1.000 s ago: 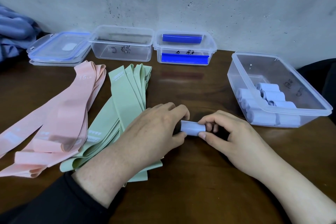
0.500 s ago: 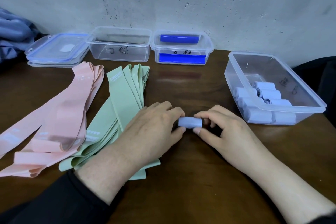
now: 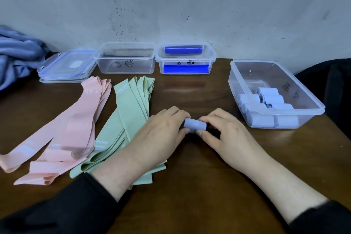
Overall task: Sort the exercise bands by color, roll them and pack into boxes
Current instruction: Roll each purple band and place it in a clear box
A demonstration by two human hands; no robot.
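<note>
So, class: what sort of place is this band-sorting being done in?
Probably an improvised workspace, not a factory line: a plain wooden table against a scuffed bare wall, hand-labelled plastic boxes, and a crumpled cloth left on the side.

Dim, cool, even light w/ soft shadows under the hands; faint glare streak on the table (image 3: 183, 86) at frame centre. Wide-angle bend curves the edges, and detail is soft, esp. lower corners.
</note>
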